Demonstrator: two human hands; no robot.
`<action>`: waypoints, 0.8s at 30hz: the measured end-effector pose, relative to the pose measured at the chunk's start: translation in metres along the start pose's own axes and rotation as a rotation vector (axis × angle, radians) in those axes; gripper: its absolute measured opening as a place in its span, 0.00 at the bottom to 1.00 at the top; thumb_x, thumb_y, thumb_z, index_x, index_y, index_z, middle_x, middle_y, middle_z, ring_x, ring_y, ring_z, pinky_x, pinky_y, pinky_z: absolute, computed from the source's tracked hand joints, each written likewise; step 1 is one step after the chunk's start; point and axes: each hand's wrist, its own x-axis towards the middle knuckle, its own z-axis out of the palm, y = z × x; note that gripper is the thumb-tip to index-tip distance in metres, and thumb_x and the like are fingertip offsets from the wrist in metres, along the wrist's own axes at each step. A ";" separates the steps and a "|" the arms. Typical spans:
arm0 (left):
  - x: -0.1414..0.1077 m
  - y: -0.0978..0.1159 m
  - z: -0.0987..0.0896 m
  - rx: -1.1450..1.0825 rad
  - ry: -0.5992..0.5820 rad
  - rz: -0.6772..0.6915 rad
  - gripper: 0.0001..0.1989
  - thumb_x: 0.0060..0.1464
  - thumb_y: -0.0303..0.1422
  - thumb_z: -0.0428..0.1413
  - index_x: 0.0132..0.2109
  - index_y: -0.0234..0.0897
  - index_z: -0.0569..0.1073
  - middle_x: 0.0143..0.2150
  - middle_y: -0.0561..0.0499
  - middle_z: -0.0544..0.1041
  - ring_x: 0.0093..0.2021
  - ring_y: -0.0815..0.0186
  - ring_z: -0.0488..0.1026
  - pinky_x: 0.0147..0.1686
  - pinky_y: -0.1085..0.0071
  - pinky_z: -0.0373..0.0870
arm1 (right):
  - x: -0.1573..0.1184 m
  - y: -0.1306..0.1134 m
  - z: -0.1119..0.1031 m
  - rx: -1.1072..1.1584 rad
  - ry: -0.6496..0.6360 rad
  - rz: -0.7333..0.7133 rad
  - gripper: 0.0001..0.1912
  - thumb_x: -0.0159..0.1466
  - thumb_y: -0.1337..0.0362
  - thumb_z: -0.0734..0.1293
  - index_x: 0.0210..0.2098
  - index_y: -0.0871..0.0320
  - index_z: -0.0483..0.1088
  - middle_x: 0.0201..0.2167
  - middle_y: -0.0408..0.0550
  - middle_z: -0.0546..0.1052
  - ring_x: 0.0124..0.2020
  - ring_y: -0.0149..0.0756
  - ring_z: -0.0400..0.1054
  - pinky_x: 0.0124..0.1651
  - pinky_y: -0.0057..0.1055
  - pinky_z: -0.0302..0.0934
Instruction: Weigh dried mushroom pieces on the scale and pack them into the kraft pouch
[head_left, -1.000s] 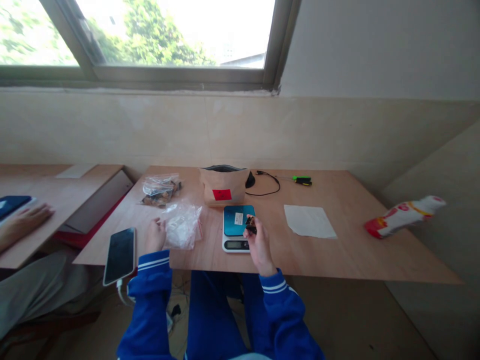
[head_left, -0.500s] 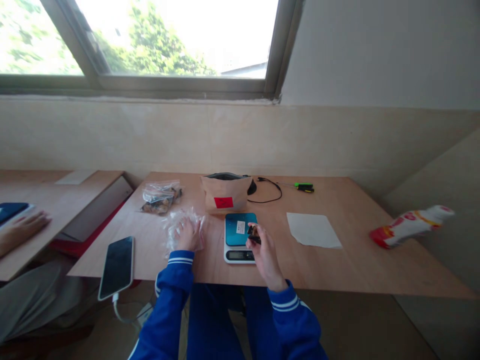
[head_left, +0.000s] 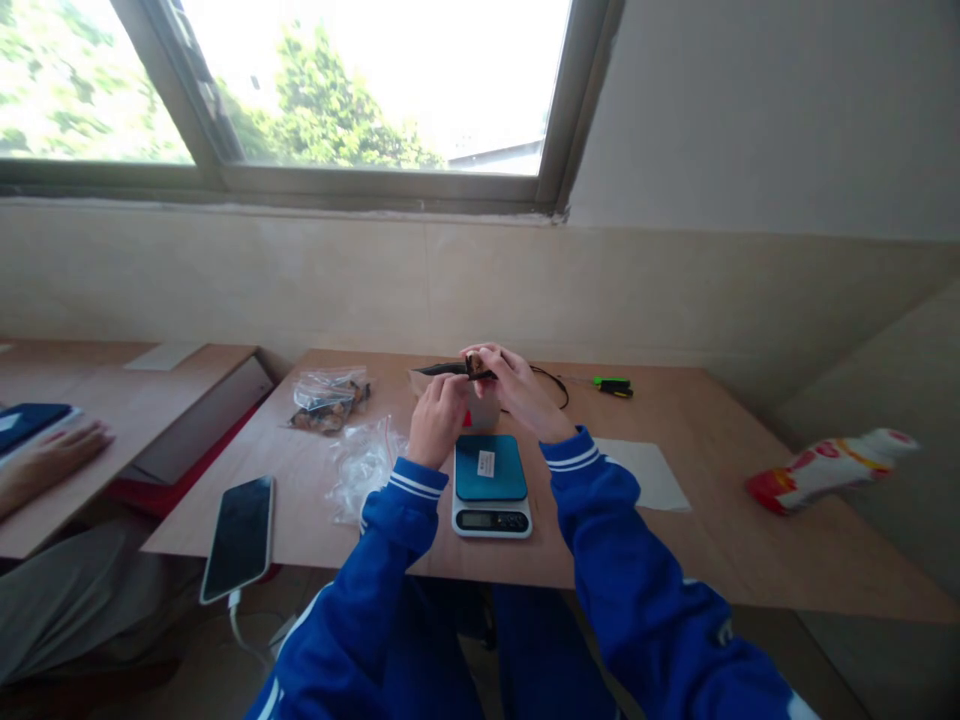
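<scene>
My right hand point(head_left: 510, 385) is closed on a small dark brown and black piece point(head_left: 478, 366), too small to tell its kind, above the mouth of a brown pouch point(head_left: 484, 408) with a red label. Beside it my left hand point(head_left: 439, 412) has its fingertips pinched close to the piece and the pouch's rim; what they grip is hidden. Both hands cover much of the pouch. In front of it lies a kitchen scale point(head_left: 491, 480) with a teal top and nothing on its plate. Clear plastic bags point(head_left: 366, 465) lie left of the scale.
Bags of brown dried pieces point(head_left: 330, 400) lie at the back left. A phone point(head_left: 240, 535) with a white cable overhangs the front edge. To the right are a paper sheet point(head_left: 649, 475), screwdrivers point(head_left: 613, 386) and a bottle point(head_left: 825, 468). Another person's hand point(head_left: 64, 455) rests on the left table.
My right hand has moved from over the scale up to the pouch, carrying the dark piece. My left hand has left the clear bags and joined it there.
</scene>
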 end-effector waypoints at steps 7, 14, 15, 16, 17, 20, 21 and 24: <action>-0.044 -0.005 0.013 -0.098 0.122 0.074 0.11 0.62 0.30 0.47 0.47 0.38 0.72 0.44 0.45 0.72 0.47 0.63 0.71 0.49 0.67 0.69 | -0.004 0.015 -0.012 -0.519 -0.251 -0.237 0.09 0.60 0.61 0.68 0.39 0.54 0.78 0.36 0.45 0.74 0.39 0.35 0.67 0.43 0.31 0.62; -0.063 0.006 0.012 -0.051 0.176 0.171 0.11 0.62 0.27 0.48 0.45 0.39 0.74 0.41 0.48 0.74 0.42 0.66 0.73 0.44 0.69 0.73 | -0.005 0.033 -0.027 -0.838 -0.370 -0.424 0.11 0.63 0.64 0.66 0.43 0.53 0.76 0.39 0.48 0.68 0.39 0.35 0.68 0.45 0.33 0.66; -0.062 0.007 0.012 -0.045 0.190 0.182 0.11 0.62 0.27 0.48 0.45 0.39 0.74 0.40 0.48 0.74 0.42 0.66 0.73 0.43 0.69 0.73 | -0.004 0.034 -0.029 -0.901 -0.402 -0.457 0.12 0.64 0.65 0.64 0.46 0.53 0.75 0.41 0.49 0.68 0.41 0.35 0.68 0.46 0.34 0.67; -0.061 0.008 0.011 -0.041 0.203 0.191 0.10 0.62 0.27 0.49 0.45 0.38 0.74 0.40 0.48 0.74 0.42 0.66 0.73 0.43 0.69 0.73 | -0.004 0.035 -0.031 -0.958 -0.425 -0.490 0.13 0.64 0.66 0.63 0.48 0.53 0.74 0.42 0.50 0.68 0.43 0.36 0.68 0.48 0.35 0.67; -0.060 0.008 0.010 -0.037 0.215 0.198 0.10 0.62 0.26 0.49 0.45 0.38 0.74 0.40 0.48 0.74 0.41 0.66 0.73 0.43 0.69 0.73 | -0.004 0.035 -0.032 -1.005 -0.439 -0.517 0.15 0.65 0.66 0.63 0.50 0.52 0.72 0.45 0.51 0.68 0.46 0.37 0.68 0.49 0.36 0.67; -0.057 0.006 0.010 -0.026 0.238 0.212 0.10 0.61 0.26 0.50 0.45 0.38 0.74 0.40 0.48 0.74 0.41 0.66 0.73 0.43 0.70 0.73 | -0.006 0.033 -0.033 -1.071 -0.439 -0.559 0.20 0.65 0.64 0.63 0.56 0.49 0.66 0.53 0.51 0.66 0.54 0.40 0.65 0.53 0.38 0.67; -0.057 0.006 0.010 -0.027 0.243 0.212 0.09 0.61 0.26 0.50 0.45 0.39 0.74 0.40 0.48 0.74 0.42 0.66 0.73 0.43 0.70 0.73 | -0.006 0.033 -0.033 -1.075 -0.434 -0.559 0.21 0.65 0.64 0.63 0.58 0.48 0.64 0.55 0.51 0.66 0.55 0.41 0.65 0.55 0.39 0.66; -0.058 0.004 0.012 -0.049 0.252 0.204 0.10 0.60 0.27 0.51 0.46 0.39 0.73 0.42 0.48 0.74 0.43 0.66 0.73 0.45 0.69 0.73 | -0.006 0.032 -0.032 -1.062 -0.420 -0.563 0.22 0.65 0.63 0.64 0.59 0.49 0.63 0.56 0.51 0.66 0.57 0.41 0.64 0.58 0.41 0.64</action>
